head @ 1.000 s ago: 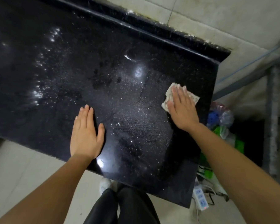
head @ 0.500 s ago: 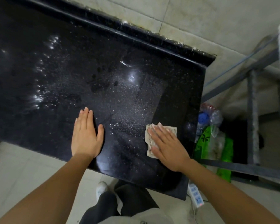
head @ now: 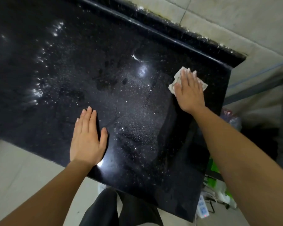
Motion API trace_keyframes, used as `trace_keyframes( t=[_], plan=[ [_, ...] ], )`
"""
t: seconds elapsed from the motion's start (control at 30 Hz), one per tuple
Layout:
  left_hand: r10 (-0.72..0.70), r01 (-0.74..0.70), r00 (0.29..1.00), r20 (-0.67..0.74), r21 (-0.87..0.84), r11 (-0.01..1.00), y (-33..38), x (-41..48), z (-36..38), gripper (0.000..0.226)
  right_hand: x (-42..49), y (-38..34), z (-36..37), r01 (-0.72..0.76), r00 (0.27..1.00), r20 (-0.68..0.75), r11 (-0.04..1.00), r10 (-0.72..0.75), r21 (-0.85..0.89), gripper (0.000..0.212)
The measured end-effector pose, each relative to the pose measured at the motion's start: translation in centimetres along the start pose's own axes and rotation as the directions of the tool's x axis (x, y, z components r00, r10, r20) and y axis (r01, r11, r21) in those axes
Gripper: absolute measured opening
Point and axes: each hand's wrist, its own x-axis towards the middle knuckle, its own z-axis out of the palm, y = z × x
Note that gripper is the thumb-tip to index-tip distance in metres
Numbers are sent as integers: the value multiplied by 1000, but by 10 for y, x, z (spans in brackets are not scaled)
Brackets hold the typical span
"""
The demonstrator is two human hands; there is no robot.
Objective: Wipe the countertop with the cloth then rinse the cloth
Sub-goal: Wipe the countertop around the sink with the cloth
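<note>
Black countertop (head: 72,70) under flat left hand (head: 87,141), grip apart; right hand (head: 189,92) flat atop pale cloth (head: 176,82).

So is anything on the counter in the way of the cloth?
Nothing solid. The right hand presses the cloth flat on the countertop; only water drops lie ahead. The left hand rests apart, near the front edge.

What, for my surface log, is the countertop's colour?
The countertop is black with pale speckles; head view.
</note>
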Motion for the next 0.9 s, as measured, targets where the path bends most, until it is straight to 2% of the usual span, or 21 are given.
trace_keyframes(
  t=[0.13, 0.23, 0.57, 0.67, 0.77, 0.87, 0.9],
  plan=[
    [7, -7, 1000, -6, 2, 1000, 1, 0, 0, 66, 26, -8, -8, -72, 997, -6, 997, 72, 35, 61],
    [10, -10, 1000, -8, -2, 1000, 1, 0, 0, 65, 20, -16, -6, -68, 998, 5, 997, 67, 42, 61],
    [18, -18, 1000, -14, -1, 1000, 0, -1, -1, 65, -80, -52, 26, 253, 962, 128, 965, -243, -68, 60],
    [19, -19, 1000, -13, -6, 1000, 0, -1, -1, 65, -120, -58, 35, 356, 923, 195, 929, -331, -107, 60],
    [14, -14, 1000, -6, -11, 1000, 0, 0, -3, 65, -148, -52, 42, 520, 845, 235, 842, -481, -144, 61],
    [7, -7, 1000, -3, -12, 1000, 0, 0, -4, 65, -136, -37, 37, 648, 752, 269, 749, -601, -136, 60],
    [6, -6, 1000, -2, -13, 1000, 0, 0, -3, 65, -125, -33, 35, 654, 748, 270, 743, -607, -142, 60]
  ],
)
